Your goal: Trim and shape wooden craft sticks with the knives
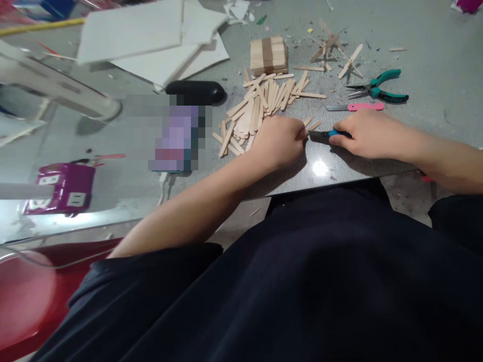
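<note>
My right hand (362, 131) is closed around a blue utility knife (339, 133), its dark blade pointing left. Close to the blade tip, my left hand (281, 141) is curled with thumb and fingers pinched together; whatever is between them is hidden. Two short pieces of wooden craft stick (313, 124) show just beyond those fingertips. A loose heap of craft sticks (260, 103) spreads behind and left of my left hand. Past my right hand lie a pink cutter (366, 106) with its blade out and teal-handled needle-nose pliers (377, 89), jaws pointing left.
A banded bundle of craft sticks (268, 55) stands behind the heap. Crossed sticks (350, 61) lie at the back right. To the left are a black case (196, 92), a blurred-out phone (175, 138) with a cable, white boards (132, 32) and a purple box (73, 186).
</note>
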{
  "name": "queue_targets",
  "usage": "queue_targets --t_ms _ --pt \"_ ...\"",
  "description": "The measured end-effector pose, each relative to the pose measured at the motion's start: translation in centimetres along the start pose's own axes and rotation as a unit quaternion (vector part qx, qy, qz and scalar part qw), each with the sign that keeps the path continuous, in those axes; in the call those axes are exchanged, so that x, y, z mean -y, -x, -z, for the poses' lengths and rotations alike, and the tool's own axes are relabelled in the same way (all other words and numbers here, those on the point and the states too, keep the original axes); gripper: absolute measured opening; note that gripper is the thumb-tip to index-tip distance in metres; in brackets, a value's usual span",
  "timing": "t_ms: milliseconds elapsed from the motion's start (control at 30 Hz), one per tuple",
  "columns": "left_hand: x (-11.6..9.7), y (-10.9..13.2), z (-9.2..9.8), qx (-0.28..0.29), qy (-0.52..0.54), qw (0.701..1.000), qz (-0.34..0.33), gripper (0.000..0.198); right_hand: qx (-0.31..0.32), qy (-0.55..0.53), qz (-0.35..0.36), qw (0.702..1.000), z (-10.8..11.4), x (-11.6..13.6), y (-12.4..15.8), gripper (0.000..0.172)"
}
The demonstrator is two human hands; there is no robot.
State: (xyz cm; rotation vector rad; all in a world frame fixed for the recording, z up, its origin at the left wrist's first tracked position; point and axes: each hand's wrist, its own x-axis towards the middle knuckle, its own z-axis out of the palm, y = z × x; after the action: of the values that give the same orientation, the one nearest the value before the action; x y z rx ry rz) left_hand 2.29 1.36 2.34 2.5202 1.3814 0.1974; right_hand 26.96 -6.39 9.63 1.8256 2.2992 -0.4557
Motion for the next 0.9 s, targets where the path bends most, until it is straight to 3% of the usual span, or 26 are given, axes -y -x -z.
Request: queue_targets --t_ms 600,700,800,900 --pt "-0.5 0.5 -0.2 0.004 0.004 1.000 0.001 0.013 0.013 0.020 -0.001 1.000 0.3 0.4 0.0 0.049" --pt "-1.4 0.8 0.6 0.017 -0.027 0.999 0.010 0.023 0.034 0.000 0.009 0.999 0.4 0.2 -0.2 0.050" --pt "-2.5 1.1 1.7 0.071 -0.087 0.994 0.015 0.041 0.024 0.016 0.006 1.000 0.3 0.1 -0.5 0.049" --pt "-3.2 1.2 2.2 0.086 -0.098 0.991 0.029 0.045 0.023 0.020 0.000 1.000 0.2 0.2 -0.5 0.048"
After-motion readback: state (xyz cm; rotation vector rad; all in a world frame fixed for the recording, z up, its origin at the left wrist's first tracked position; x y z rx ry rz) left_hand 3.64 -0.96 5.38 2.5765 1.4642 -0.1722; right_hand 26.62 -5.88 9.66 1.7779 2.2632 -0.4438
